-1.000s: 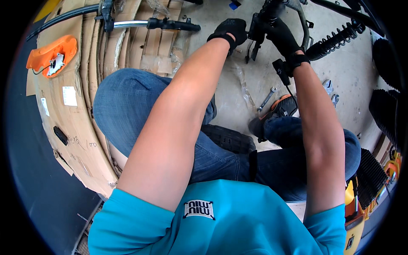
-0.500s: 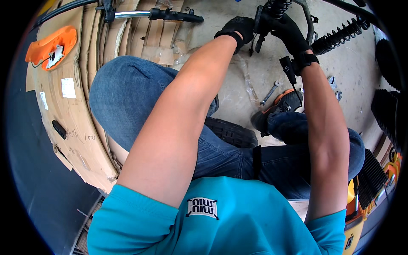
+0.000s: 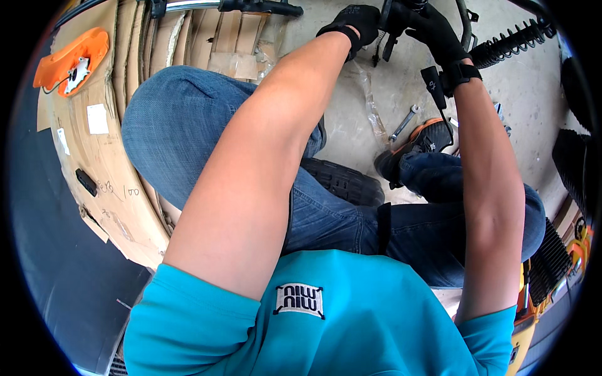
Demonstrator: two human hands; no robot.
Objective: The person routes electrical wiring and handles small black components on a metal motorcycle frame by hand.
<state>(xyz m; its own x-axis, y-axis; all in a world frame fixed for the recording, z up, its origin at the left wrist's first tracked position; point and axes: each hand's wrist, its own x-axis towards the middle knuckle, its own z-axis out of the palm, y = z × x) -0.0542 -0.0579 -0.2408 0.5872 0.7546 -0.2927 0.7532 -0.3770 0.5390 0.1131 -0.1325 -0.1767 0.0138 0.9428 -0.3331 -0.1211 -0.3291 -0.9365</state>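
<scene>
Both my hands wear black gloves and work at the top edge, on the dark underside of a metal frame (image 3: 464, 25). My left hand (image 3: 354, 24) is closed beside a black metal part (image 3: 390, 45); what its fingers hold is hidden. A thin spring (image 3: 379, 42) hangs close to its fingertips. From the other side my right hand (image 3: 436, 32) reaches in, fingers bent around the top of the black part. A coil-spring shock absorber (image 3: 511, 44) slants away to the right of my right wrist.
An open-end wrench (image 3: 404, 123) lies on the concrete floor near my shoe (image 3: 433, 135). Flattened cardboard (image 3: 135, 188) at left carries an orange plastic piece (image 3: 72, 62) and a small black object (image 3: 86, 182). A black tire (image 3: 345, 182) sits between my legs.
The view has shifted slightly, so the frame and hands sit higher in the picture. Both hands stay at the black metal part; my right hand appears a little farther right.
</scene>
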